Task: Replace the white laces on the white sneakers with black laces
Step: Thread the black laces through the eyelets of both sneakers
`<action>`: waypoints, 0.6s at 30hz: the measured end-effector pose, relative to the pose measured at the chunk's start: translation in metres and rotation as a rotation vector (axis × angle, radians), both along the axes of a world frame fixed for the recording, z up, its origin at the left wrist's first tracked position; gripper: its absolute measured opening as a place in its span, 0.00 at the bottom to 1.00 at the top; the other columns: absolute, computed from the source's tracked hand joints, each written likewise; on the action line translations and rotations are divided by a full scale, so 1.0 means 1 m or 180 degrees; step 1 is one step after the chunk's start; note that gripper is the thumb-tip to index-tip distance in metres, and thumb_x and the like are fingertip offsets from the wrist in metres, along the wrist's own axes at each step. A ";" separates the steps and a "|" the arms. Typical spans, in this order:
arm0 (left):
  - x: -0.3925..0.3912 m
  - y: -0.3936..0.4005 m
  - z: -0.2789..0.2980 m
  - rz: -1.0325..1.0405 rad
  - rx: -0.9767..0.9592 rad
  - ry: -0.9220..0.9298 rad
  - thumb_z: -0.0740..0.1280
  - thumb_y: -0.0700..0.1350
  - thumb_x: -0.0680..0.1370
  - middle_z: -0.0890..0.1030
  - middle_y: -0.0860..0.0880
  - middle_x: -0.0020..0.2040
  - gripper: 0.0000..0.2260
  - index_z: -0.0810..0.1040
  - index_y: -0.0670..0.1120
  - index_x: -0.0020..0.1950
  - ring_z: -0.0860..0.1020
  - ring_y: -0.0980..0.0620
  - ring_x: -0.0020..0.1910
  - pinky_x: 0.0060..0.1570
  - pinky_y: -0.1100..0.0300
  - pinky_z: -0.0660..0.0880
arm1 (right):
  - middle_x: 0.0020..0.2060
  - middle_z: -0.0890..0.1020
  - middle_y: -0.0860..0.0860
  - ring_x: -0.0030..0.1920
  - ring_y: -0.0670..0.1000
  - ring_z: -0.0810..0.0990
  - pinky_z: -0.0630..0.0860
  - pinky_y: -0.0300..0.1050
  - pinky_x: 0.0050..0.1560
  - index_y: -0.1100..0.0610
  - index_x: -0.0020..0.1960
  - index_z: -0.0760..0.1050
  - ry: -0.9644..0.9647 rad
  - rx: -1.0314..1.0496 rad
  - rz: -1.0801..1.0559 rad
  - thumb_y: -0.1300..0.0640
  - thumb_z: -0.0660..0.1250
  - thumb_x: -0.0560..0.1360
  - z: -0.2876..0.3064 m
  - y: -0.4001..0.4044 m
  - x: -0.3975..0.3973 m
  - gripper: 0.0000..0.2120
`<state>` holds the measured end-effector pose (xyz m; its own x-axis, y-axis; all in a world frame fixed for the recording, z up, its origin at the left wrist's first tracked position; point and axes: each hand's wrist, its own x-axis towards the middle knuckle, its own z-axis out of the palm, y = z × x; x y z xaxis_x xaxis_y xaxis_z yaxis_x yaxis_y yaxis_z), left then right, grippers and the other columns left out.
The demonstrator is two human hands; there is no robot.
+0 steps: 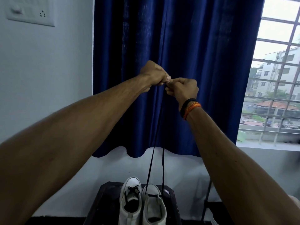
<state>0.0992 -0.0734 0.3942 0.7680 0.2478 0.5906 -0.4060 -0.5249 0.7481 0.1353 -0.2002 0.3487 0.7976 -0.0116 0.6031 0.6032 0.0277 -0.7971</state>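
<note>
Two white sneakers stand side by side on a dark stool [107, 192] at the bottom of the view. The left sneaker [130, 202] has black lacing across its front. From the right sneaker [154, 207] two strands of a black lace [163, 159] run straight up to my hands. My left hand [153, 75] and my right hand [182, 90] are raised in front of the curtain, touching, both pinched on the lace's upper ends. No white laces are in view.
A dark blue curtain [178, 62] hangs behind my hands. A barred window [276, 78] is at the right, a grey wall with a switch plate [29, 12] at the left. A dark metal frame [207, 202] stands right of the stool.
</note>
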 end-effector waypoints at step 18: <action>0.000 -0.006 0.005 0.0350 0.0760 -0.0143 0.67 0.32 0.76 0.84 0.46 0.42 0.05 0.82 0.36 0.50 0.81 0.59 0.37 0.36 0.68 0.75 | 0.37 0.87 0.54 0.39 0.51 0.87 0.85 0.49 0.45 0.61 0.44 0.84 0.0135 0.0327 0.0185 0.65 0.73 0.75 0.000 0.002 -0.010 0.01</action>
<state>0.0995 -0.0790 0.3988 0.7159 0.1777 0.6752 -0.3668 -0.7272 0.5802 0.1253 -0.1987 0.3488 0.8235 -0.0246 0.5668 0.5639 0.1446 -0.8131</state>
